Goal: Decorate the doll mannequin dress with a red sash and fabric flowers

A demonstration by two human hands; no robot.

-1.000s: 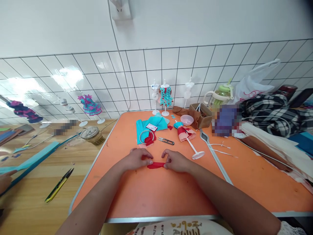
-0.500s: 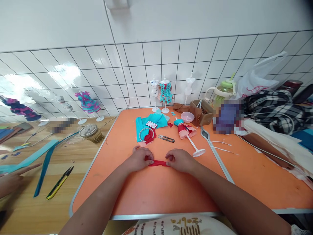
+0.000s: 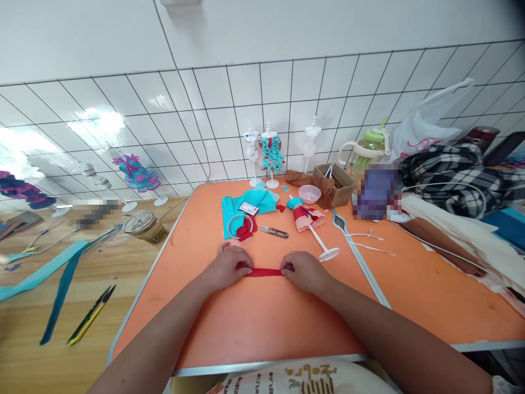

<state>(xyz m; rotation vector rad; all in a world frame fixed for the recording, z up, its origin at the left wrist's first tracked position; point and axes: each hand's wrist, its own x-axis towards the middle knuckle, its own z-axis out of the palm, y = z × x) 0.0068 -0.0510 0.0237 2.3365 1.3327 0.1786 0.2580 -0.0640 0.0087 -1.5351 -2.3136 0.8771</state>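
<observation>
A narrow strip of red fabric (image 3: 266, 272) stretches nearly straight between my two hands, low over the orange table (image 3: 254, 317). My left hand (image 3: 230, 266) pinches its left end, and my right hand (image 3: 304, 270) pinches the right end. Beyond them lie small black-handled snips (image 3: 274, 232). Behind my left hand is turquoise fabric (image 3: 266, 201) with a white label (image 3: 248, 208), a silver ring (image 3: 229, 225) and crumpled red fabric (image 3: 246, 229). A small dress form in red and pink cloth (image 3: 302, 219) lies on its side beyond my right hand.
Miniature dress forms (image 3: 271, 153) stand by the tiled wall. A pink bowl (image 3: 309, 193), cardboard box (image 3: 337, 186) and green-lidded bottle (image 3: 371, 146) are at the back right. Yellow-handled snips (image 3: 91, 316), teal strips (image 3: 65, 290) and a jar (image 3: 145, 226) lie left on the wooden table.
The red strip is pulled straighter and longer, with my hands slightly farther apart. The view has shifted a little, and the other person's hand at the left edge has left the picture.
</observation>
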